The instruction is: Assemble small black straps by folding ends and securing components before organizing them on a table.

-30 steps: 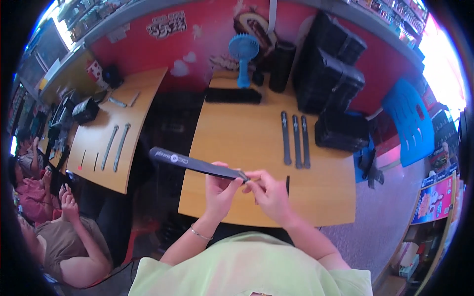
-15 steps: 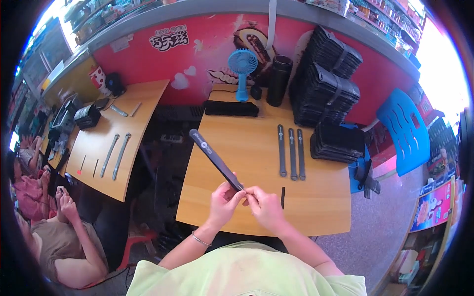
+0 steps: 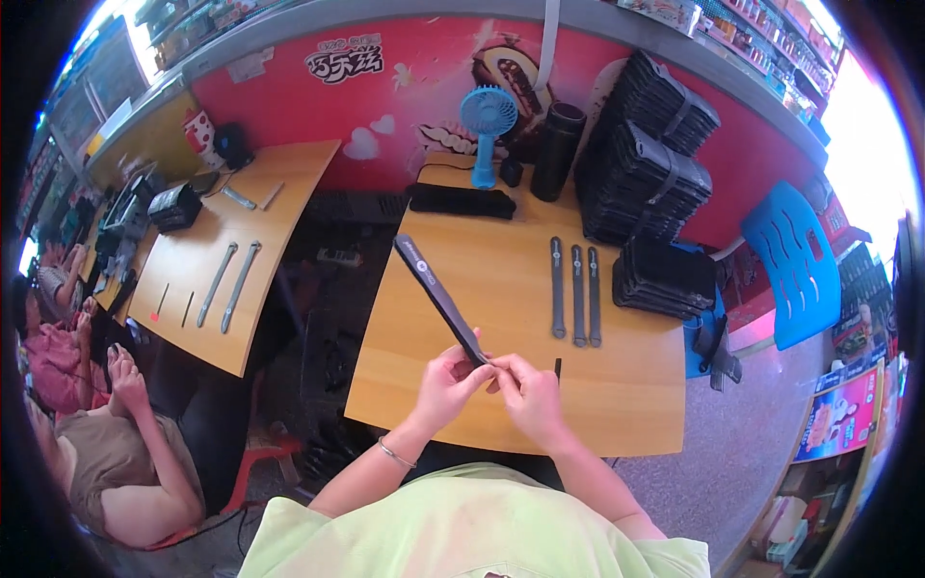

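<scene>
Between both hands I hold a dark grey strap (image 3: 433, 288) with pale printing and a rounded far end. It slants up and to the left above the wooden table (image 3: 414, 380). My left hand (image 3: 446, 387) grips the strap near its lower end, thumb on top. My right hand (image 3: 528, 393) pinches the lower tip, fingers close to the left thumb; the tip itself is mostly covered. Several similar grey straps (image 3: 577, 294) lie side by side to the right. A short thin black strip (image 3: 558, 370) lies just beyond my right hand, partly hidden by it.
Toward the table's far edge stand a blue fan (image 3: 487, 114), a black bottle (image 3: 559, 152) and a black pouch (image 3: 462, 200). Stacked black bundles (image 3: 655, 183) rise at the back right, a smaller stack (image 3: 665, 276) before them. A blue chair (image 3: 792, 265) stands right; people work at the left table (image 3: 217, 279).
The view has shifted slightly. The hands stay together on the strap, whose far end now points a little more upright; the right hand covers more of the black strip.
</scene>
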Tool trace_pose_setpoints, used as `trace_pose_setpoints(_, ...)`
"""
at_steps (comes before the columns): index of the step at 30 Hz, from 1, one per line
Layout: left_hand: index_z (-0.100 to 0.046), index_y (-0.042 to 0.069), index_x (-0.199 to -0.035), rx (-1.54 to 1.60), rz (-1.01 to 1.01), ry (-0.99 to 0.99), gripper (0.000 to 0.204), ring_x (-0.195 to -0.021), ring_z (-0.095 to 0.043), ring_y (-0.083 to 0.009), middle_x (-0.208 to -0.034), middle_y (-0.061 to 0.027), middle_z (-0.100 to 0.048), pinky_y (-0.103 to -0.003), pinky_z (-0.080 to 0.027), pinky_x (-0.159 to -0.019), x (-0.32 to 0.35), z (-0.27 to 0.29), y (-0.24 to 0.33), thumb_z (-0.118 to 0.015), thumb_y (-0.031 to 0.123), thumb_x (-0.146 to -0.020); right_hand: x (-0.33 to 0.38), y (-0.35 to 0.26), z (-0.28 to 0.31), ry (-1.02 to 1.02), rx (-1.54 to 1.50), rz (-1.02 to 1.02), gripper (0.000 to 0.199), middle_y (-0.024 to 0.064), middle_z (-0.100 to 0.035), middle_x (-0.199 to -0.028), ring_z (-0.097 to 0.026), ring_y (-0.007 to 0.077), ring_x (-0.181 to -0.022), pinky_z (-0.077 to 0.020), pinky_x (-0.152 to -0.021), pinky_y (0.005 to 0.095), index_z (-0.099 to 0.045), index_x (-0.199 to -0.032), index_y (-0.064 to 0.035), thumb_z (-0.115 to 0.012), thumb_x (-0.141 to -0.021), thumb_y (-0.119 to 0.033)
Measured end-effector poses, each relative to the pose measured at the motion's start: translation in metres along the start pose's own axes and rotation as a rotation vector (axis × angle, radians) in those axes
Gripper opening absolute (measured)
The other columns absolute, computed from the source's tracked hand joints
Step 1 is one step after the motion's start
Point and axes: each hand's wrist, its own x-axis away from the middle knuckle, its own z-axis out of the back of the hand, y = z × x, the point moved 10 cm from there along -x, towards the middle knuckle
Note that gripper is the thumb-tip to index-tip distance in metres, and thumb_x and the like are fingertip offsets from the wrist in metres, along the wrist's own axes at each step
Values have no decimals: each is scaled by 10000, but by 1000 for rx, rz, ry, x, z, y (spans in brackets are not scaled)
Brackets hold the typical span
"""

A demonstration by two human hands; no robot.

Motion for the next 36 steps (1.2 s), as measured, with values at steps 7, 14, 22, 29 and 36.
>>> trace_pose_setpoints(7,-373,-66,-1342,85,89,-129,522,-942,-625,-151,-1033,-94,-630,-286,-496,-884,3,-9,3,-587,-12,-869,-1,-4,11,84,67,132,103,86,-679,-734,-677,217,-669,-509,-577,304,-638,-948,-61,-584,-873,-107)
trace_pose_setpoints(14,-401,-67,-1315,39,206,-269,465,-966,-634,-184,-1057,-114,-624,-300,-508,-889,14,-7,13,-554,-34,-877,4,-28,11,68,241,251,77,72,-663,-726,-652,242,-638,-492,-538,335,-637,-911,-87,-614,-845,-121)
trace_pose_setpoints(22,-465,-62,-1238,-9,280,-451,362,-947,-637,-169,-1045,-103,-617,-291,-505,-892,34,-4,25,-546,-16,-888,12,-50,21,83,303,335,90,66,-658,-706,-652,208,-620,-483,-522,300,-645,-910,-90,-620,-823,-83)
trace_pose_setpoints(29,-456,-34,-1220,-65,322,-575,367,-1002,-581,-134,-1060,-83,-580,-266,-482,-873,54,-8,-3,-547,1,-866,25,-76,20,-64,495,470,133,61,-647,-696,-647,207,-615,-488,-525,308,-636,-939,-106,-601,-816,-69)
trace_pose_setpoints(36,-458,44,-1139,126,308,-244,250,-699,-543,-96,-869,-23,-539,-225,-455,-611,23,-21,-2,-494,23,-893,37,-74,6,-117,602,473,188,58,-637,-684,-632,212,-589,-477,-507,320,-637,-983,-116,-644,-801,-162)
